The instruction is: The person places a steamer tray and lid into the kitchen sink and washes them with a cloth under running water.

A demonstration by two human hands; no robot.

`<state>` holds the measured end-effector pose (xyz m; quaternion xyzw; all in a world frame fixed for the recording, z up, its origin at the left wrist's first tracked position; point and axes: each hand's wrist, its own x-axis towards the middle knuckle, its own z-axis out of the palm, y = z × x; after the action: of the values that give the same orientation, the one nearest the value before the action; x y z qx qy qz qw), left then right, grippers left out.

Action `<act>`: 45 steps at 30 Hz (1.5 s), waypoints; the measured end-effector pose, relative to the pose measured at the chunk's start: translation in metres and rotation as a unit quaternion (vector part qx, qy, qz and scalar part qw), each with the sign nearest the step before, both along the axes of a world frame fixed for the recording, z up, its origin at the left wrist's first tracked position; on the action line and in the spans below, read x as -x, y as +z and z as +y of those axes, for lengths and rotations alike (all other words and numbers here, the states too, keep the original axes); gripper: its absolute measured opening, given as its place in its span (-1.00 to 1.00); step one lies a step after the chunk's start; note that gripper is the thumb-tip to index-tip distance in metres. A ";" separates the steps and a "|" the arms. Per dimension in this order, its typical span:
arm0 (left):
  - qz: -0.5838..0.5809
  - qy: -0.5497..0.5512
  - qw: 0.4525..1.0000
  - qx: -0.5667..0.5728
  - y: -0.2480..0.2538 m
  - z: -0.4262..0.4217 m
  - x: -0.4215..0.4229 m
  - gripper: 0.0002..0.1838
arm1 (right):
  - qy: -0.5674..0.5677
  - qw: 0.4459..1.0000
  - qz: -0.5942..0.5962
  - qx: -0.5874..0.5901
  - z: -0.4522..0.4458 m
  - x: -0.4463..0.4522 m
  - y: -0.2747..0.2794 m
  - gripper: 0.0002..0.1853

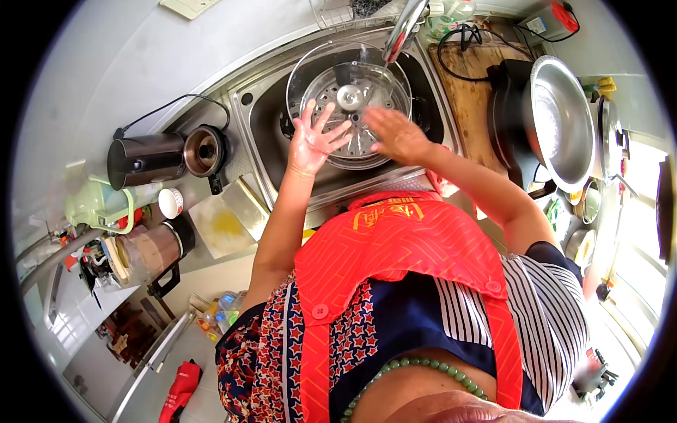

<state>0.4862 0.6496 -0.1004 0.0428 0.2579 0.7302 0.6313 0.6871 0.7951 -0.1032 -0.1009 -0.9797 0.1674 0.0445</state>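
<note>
A clear glass lid with a round metal knob lies in the steel sink. Beneath it, through the glass, I see a perforated metal steamer tray. My left hand hovers over the left part of the lid, wet, its palm showing and fingers spread. Over the right part is my right hand, fingers stretched out and slightly blurred. Neither hand holds anything. Whether the fingertips touch the lid I cannot tell.
A faucet reaches over the sink. To the right are a wooden board and a large metal basin standing tilted. An electric kettle, its base, a white cup and a blender-like jug are at left.
</note>
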 end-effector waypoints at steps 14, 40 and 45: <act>-0.056 -0.083 0.994 0.033 0.009 -0.012 -0.031 -0.22 | -0.030 0.996 0.005 -0.080 0.034 0.093 -0.008 -0.29; 0.024 0.068 0.993 0.091 0.044 -0.004 -0.022 -0.25 | -0.009 0.998 -0.002 0.065 0.008 -0.010 -0.001 -0.36; 0.065 0.047 0.991 0.104 0.054 -0.011 -0.025 -0.18 | -0.130 0.991 -0.024 0.018 0.029 -0.010 -0.006 -0.35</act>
<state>0.5114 0.6383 -0.0462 0.0120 0.3743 0.7240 0.5793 0.6974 0.8239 -0.1097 -0.2321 -0.9559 0.1752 0.0406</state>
